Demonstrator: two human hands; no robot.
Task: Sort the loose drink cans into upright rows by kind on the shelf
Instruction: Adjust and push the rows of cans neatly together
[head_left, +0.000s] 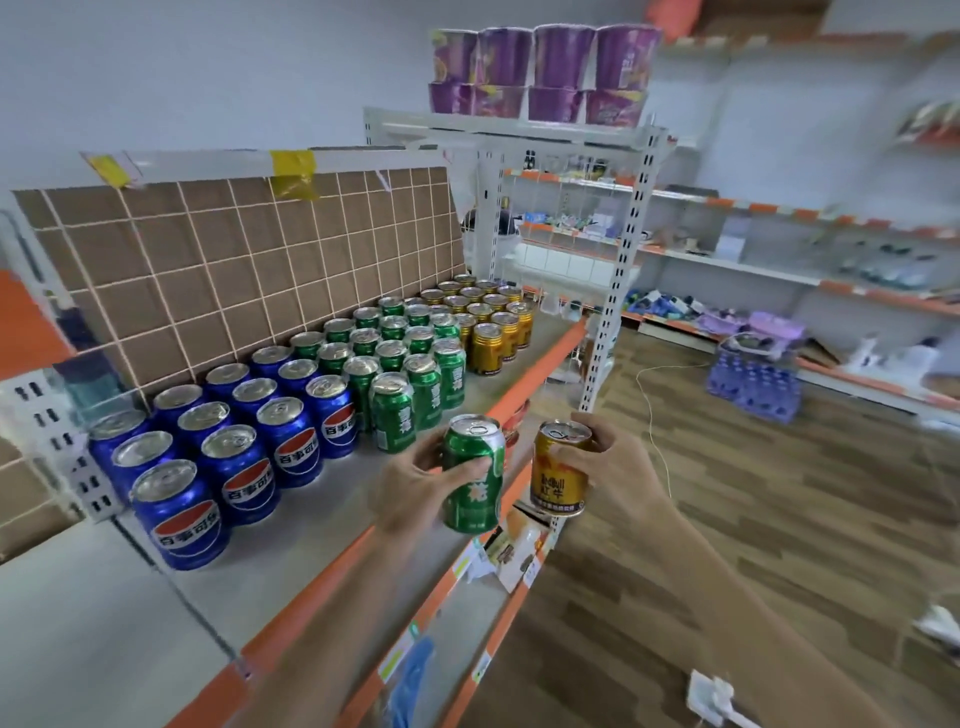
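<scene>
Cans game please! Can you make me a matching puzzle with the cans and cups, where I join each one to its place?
Things:
1. blue cans
2. green can
3. gold can
4. purple cups

Places:
A. in the right hand
B. on top of the tall rack
C. in the left hand
D. near end of the shelf

Pairs: 1-D, 2-C, 3-A, 4-B

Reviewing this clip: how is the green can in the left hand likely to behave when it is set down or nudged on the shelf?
The green can looks rigid: the left hand wraps it with no visible denting. Its glossy wall may be slippery. Set upright on the flat shelf it should stand like its neighbours, but tipped over, its round body would probably roll.
</scene>
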